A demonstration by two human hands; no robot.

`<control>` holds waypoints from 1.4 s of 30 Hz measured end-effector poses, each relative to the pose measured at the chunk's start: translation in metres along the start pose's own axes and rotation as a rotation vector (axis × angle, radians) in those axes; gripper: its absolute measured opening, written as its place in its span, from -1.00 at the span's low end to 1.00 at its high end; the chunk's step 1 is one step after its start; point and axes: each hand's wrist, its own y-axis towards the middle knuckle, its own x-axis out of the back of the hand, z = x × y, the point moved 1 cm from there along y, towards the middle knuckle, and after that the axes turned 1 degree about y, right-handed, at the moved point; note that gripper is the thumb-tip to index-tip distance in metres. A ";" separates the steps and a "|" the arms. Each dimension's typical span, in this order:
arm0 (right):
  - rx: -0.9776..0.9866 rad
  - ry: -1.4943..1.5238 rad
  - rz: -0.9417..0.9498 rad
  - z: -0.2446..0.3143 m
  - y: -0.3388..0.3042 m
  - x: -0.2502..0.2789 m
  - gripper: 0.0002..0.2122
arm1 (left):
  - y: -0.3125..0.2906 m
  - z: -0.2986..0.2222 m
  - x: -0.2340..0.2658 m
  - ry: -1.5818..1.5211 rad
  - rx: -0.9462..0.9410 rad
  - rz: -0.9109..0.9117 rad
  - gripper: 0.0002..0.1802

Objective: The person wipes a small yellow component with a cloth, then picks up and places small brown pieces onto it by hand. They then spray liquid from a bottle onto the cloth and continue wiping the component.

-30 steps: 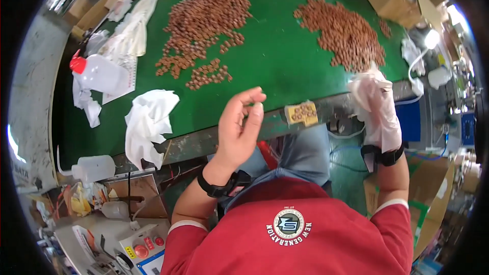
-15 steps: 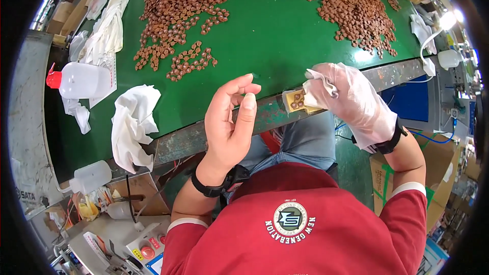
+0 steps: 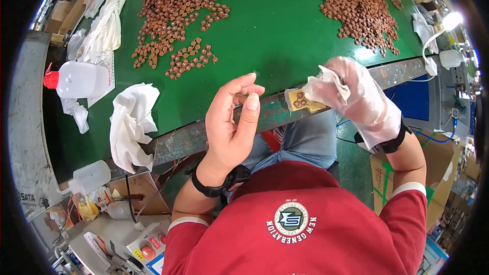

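Note:
My left hand (image 3: 229, 122) is bare and hovers over the front edge of the green table (image 3: 265, 30). Its fingers curve loosely, the thumb stands apart, and nothing shows between them. On my right hand (image 3: 359, 97) is a thin whitish glove. Its fingers grip a crumpled white cloth (image 3: 328, 87). Beside and partly under this cloth, at the table's edge, lies a small yellow block (image 3: 316, 106) with a few brown round pieces (image 3: 300, 101) on it. The cloth hides part of the block, and whether they touch I cannot tell.
Brown round pieces form a heap (image 3: 178, 0) at the far left and another (image 3: 356, 10) at the far right. Left of my hands are a white cloth (image 3: 133, 122) and a squeeze bottle (image 3: 84, 79) with a red cap. A lit lamp (image 3: 452, 20) stands at the right.
My right hand and its cloth have shifted slightly, and a little more of the yellow block shows. My left hand has barely moved.

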 end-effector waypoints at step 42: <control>0.547 -0.338 0.106 0.013 0.016 -0.038 -0.73 | 0.002 0.000 0.000 -0.027 0.091 -0.002 -0.69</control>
